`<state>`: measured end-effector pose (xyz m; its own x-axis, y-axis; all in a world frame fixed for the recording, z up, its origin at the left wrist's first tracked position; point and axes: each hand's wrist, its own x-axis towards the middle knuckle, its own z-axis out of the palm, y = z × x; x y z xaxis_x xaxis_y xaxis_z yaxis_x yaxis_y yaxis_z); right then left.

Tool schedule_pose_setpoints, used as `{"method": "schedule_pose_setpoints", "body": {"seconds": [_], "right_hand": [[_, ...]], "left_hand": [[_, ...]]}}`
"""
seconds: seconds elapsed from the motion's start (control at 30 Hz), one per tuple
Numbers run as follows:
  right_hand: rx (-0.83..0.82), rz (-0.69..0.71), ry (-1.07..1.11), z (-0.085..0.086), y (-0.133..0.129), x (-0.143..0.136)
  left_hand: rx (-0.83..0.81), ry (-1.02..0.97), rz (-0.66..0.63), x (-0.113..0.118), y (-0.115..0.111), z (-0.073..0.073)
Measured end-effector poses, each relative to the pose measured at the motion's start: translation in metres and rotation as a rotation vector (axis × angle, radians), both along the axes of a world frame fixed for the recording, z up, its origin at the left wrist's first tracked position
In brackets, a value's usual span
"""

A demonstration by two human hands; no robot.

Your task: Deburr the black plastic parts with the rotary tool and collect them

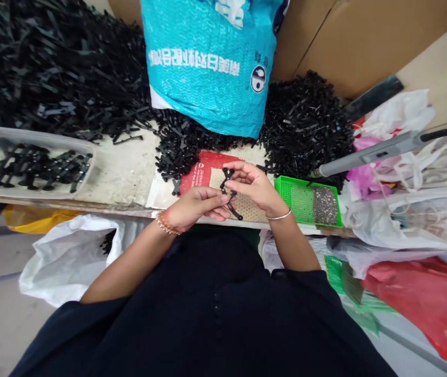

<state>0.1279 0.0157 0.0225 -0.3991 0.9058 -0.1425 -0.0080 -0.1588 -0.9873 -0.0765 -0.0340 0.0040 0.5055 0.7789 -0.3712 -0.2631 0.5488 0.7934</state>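
Over the front of the bench, my left hand (202,204) pinches a slim black plastic strip (235,213) with a rounded end. My right hand (257,187), with its fingers bent, grips crossed black plastic strips (227,175) just above it. The pieces in both hands meet or overlap; whether they are joined I cannot tell. Beneath the hands lie a beige textured pad (249,208) and a red printed sheet (195,177). Close to my right wrist stands a green tray (286,196) with small metal parts (324,205) at its right end.
At left is a clear plastic tub (90,162) of black pieces. Heaps of black strips (62,68) and smaller parts (305,125) flank a blue sack (208,78). A grey rod-like tool (368,154) reaches in from the right, near plastic bags (415,209). A white sack (70,262) hangs below the bench.
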Motion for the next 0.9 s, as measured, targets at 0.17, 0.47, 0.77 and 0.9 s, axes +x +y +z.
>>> {"method": "schedule_pose_setpoints", "body": {"seconds": [0.17,0.47,0.77,0.9], "right_hand": [[0.025,0.008,0.001,-0.001,0.001,0.015],[-0.045,0.042,0.085,-0.014,0.001,0.029],[0.014,0.016,0.045,-0.016,0.008,0.036],[-0.002,-0.029,0.066,-0.022,0.008,0.033]], "left_hand": [[-0.011,0.044,0.008,0.008,0.001,0.002],[-0.03,0.059,-0.044,0.017,0.009,0.0],[0.008,0.152,-0.019,0.019,0.013,-0.004],[-0.001,0.164,-0.006,0.02,0.013,-0.005]]}}
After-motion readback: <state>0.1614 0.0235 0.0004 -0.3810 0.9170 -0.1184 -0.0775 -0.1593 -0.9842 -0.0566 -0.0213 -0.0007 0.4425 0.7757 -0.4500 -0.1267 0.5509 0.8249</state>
